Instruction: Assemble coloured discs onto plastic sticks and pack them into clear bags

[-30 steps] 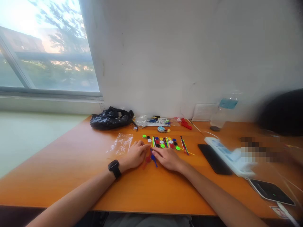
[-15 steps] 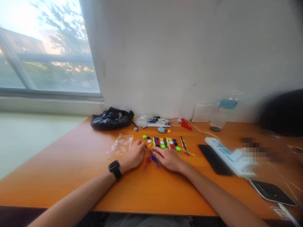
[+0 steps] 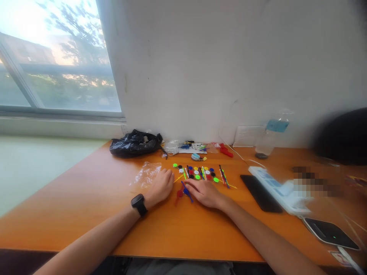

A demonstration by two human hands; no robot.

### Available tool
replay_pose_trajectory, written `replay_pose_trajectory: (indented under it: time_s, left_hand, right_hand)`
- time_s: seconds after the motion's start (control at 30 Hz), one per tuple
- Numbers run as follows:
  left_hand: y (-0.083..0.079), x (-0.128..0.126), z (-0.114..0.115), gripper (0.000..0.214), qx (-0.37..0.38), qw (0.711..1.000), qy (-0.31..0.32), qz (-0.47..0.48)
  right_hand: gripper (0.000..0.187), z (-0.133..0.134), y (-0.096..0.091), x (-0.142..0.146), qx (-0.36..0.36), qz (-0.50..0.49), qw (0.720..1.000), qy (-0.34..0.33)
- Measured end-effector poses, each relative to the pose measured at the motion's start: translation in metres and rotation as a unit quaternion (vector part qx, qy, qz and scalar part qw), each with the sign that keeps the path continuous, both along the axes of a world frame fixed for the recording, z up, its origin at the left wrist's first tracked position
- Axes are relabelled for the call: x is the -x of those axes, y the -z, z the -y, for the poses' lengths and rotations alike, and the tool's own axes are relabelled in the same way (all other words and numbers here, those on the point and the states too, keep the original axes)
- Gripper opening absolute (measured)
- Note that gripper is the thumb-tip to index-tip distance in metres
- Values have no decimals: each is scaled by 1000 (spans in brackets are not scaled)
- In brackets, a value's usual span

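Note:
My left hand (image 3: pixel 161 186), with a black watch (image 3: pixel 139 205) on its wrist, lies low over the table beside a clear plastic bag (image 3: pixel 147 173). Its fingers point forward and hold nothing I can see. A thin yellow stick (image 3: pixel 178 178) lies just right of its fingertips. My right hand (image 3: pixel 205 193) rests with fingers stretched leftward. Its fingertips are at the upper part of a blue plastic stick with a disc (image 3: pixel 186 193); whether they touch it I cannot tell. A similar red piece (image 3: pixel 179 194) lies left of it. Beyond are several coloured discs (image 3: pixel 197 177) and sticks (image 3: pixel 223 176).
A black plastic bag (image 3: pixel 134 144) and small packets (image 3: pixel 192 147) stand along the wall, with a red plastic part (image 3: pixel 226 150). At the right lie a black phone (image 3: pixel 260 193), a white power strip (image 3: pixel 273 187) and another dark device (image 3: pixel 331 233). A clear bottle (image 3: pixel 268 137) stands behind.
My left hand has drawn back slightly to the left, away from the yellow stick, which now shows more fully. My right hand and the blue and red pieces have hardly moved.

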State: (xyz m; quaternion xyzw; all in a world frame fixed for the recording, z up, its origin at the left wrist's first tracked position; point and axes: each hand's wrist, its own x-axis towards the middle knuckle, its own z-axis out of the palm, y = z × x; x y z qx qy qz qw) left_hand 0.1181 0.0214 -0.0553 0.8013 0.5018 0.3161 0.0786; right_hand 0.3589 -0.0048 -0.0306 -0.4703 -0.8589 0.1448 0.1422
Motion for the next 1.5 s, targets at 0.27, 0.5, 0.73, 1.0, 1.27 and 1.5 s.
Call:
replay_pose_trajectory:
  time_s: [0.27, 0.5, 0.73, 1.0, 1.27, 1.5]
  left_hand:
    - [18, -2, -10, 22, -11, 998, 47, 34]
    - [23, 2, -14, 24, 19, 998, 49, 44]
    - [16, 2, -5, 28, 20, 1000, 1, -6]
    - [14, -1, -6, 23, -5, 1000, 17, -18]
    - [17, 0, -8, 23, -4, 1000, 20, 10]
    - [12, -1, -6, 21, 5, 996, 34, 83]
  right_hand:
    - [50, -1, 1, 0, -10, 8, 1000, 2]
    - [52, -2, 2, 1, -8, 18, 1000, 5]
    - [54, -2, 2, 0, -7, 22, 1000, 11]
    - [54, -2, 3, 0, -11, 22, 1000, 8]
    - [55, -3, 3, 1, -14, 26, 999, 13]
    - [53, 0, 0, 1, -12, 25, 1000, 8]
